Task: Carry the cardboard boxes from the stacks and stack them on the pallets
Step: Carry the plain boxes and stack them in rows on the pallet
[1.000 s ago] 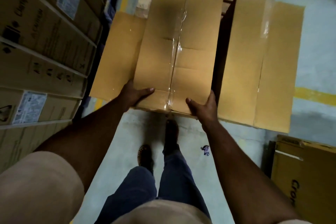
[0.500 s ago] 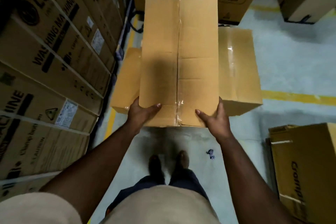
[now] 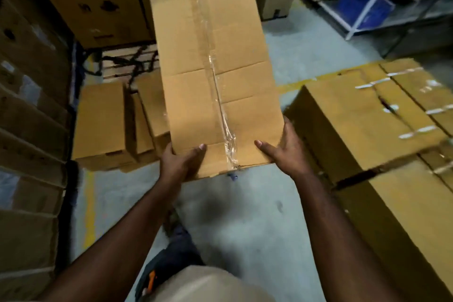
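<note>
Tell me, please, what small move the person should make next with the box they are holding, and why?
Probably keep carrying the cardboard box forward: both the left hand and right hand grip its near end, and it hangs above the floor, set on nothing.

Dim, motion-blurred, dark at edges

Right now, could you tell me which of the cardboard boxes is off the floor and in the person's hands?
The long taped box in the middle: left hand and right hand grip its near end, while the boxes at left sit low beside it.

One carried box [image 3: 215, 76], two hands [image 3: 180, 162].
</note>
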Demonstrator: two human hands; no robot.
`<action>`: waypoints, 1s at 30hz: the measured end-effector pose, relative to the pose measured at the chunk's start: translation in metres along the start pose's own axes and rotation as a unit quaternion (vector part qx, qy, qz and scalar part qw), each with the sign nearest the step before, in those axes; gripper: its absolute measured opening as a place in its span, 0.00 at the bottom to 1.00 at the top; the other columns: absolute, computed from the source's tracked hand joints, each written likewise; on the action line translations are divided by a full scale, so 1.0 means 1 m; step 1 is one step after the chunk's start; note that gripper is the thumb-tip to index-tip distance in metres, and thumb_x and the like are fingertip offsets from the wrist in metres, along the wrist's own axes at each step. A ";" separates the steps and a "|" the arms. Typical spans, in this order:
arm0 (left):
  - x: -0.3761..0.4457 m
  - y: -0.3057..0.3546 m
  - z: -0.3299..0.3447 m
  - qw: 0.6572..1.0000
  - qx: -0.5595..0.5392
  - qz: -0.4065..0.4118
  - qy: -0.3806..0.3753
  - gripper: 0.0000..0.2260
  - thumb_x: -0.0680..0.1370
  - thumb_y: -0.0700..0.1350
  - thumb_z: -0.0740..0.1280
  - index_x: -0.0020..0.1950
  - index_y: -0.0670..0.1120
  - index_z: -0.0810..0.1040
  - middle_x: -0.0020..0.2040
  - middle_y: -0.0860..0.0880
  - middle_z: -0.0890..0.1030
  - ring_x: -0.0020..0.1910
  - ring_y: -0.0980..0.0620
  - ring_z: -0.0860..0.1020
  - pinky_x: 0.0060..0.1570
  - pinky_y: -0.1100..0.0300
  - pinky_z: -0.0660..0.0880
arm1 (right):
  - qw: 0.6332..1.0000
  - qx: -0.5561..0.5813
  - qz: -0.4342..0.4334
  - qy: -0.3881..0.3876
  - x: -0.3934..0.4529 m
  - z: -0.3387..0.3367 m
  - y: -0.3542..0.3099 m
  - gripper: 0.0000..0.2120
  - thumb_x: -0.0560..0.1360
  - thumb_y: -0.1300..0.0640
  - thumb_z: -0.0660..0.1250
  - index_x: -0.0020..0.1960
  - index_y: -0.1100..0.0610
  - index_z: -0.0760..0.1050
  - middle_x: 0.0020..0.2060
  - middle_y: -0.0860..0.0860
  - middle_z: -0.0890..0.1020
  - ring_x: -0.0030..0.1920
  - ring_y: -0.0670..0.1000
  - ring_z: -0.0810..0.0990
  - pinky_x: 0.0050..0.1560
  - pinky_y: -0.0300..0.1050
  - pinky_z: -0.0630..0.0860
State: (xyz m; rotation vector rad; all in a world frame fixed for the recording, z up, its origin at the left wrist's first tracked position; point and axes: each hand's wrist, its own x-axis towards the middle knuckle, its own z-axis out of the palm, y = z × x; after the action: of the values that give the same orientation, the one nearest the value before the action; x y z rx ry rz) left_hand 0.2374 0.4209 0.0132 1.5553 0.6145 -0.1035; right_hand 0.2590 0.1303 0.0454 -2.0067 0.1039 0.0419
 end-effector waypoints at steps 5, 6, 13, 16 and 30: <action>-0.126 -0.028 0.139 0.996 0.029 0.006 -0.080 0.37 0.68 0.51 0.83 0.73 0.46 0.72 0.63 0.50 0.80 0.58 0.50 0.80 0.47 0.59 0.78 | 0.996 -0.007 0.025 0.082 -0.122 -0.165 0.050 0.45 0.70 0.50 0.83 0.80 0.47 0.62 0.68 0.44 0.79 0.65 0.43 0.78 0.68 0.44 0.75; -0.147 -0.033 0.162 0.995 0.036 0.007 -0.098 0.36 0.69 0.50 0.83 0.72 0.46 0.72 0.62 0.51 0.80 0.58 0.50 0.80 0.44 0.61 0.77 | 0.995 -0.011 0.035 0.094 -0.144 -0.192 0.060 0.45 0.70 0.51 0.82 0.81 0.48 0.62 0.68 0.43 0.78 0.65 0.44 0.77 0.67 0.38 0.74; -0.240 -0.067 0.307 0.983 0.062 0.021 -0.173 0.36 0.65 0.52 0.85 0.68 0.46 0.75 0.58 0.51 0.84 0.55 0.50 0.83 0.49 0.56 0.80 | 0.982 -0.036 0.096 0.160 -0.233 -0.344 0.133 0.49 0.67 0.42 0.82 0.81 0.45 0.61 0.71 0.45 0.77 0.69 0.51 0.76 0.71 0.54 0.73; -0.267 -0.085 0.377 0.980 0.066 0.014 -0.189 0.39 0.63 0.53 0.86 0.68 0.45 0.74 0.59 0.49 0.84 0.57 0.49 0.83 0.52 0.54 0.81 | 0.977 -0.025 0.115 0.181 -0.252 -0.406 0.168 0.46 0.68 0.44 0.82 0.79 0.42 0.62 0.69 0.44 0.77 0.68 0.51 0.76 0.71 0.57 0.74; -0.392 -0.107 0.673 0.963 0.032 0.020 -0.265 0.35 0.72 0.46 0.81 0.74 0.52 0.67 0.60 0.56 0.79 0.58 0.57 0.77 0.54 0.59 0.75 | 0.969 -0.043 0.127 0.208 -0.260 -0.699 0.292 0.45 0.66 0.36 0.82 0.77 0.38 0.65 0.68 0.39 0.79 0.67 0.46 0.78 0.70 0.58 0.76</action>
State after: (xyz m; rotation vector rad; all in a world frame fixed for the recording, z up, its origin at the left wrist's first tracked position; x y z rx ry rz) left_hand 0.0612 -0.3450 0.0171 1.5152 0.1559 -0.4972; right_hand -0.0384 -0.6111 0.0983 -2.0511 0.6357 -0.2163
